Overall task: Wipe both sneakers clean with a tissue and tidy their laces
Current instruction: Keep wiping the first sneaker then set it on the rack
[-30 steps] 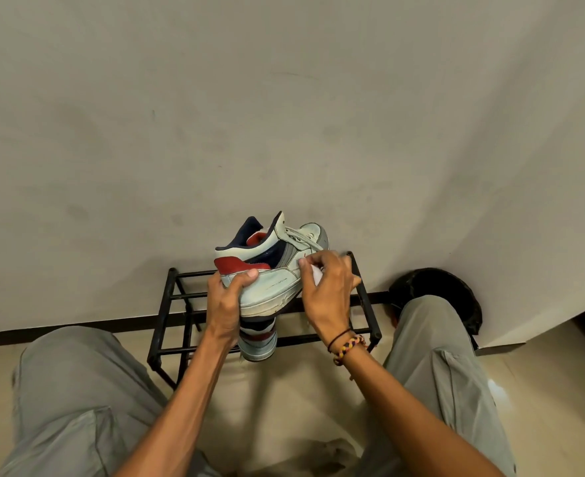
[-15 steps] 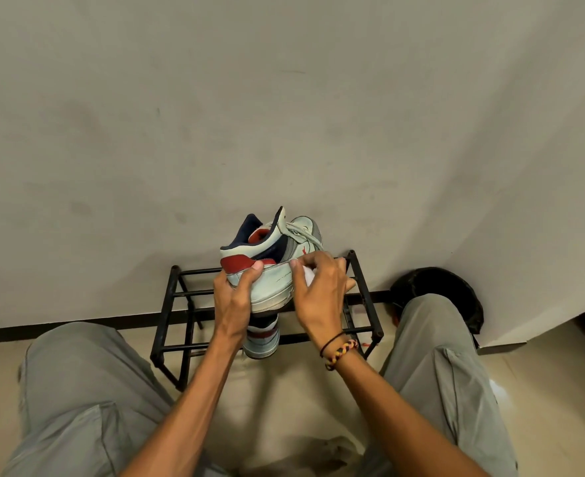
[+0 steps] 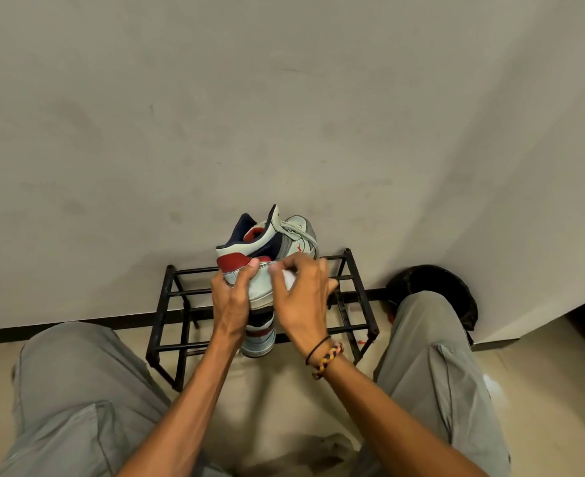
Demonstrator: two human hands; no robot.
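Observation:
A white sneaker (image 3: 267, 246) with red and navy panels is held up over the black metal shoe rack (image 3: 347, 270), heel to the left, grey laces hanging loose at its top right. My left hand (image 3: 230, 297) grips its heel and sole from below. My right hand (image 3: 301, 294) pinches a white tissue (image 3: 289, 278) and presses it against the sneaker's side near the sole. The second sneaker (image 3: 260, 339) sits on the rack underneath, mostly hidden by my hands.
The rack stands against a plain wall on a beige floor. A black round bin (image 3: 435, 287) sits at the right in the wall corner. My knees in grey trousers (image 3: 77, 390) flank the rack on both sides.
My right hand with the tissue has slid left along the sneaker's side toward the heel. The sneaker has tilted slightly and my left hand's grip has stayed on the heel.

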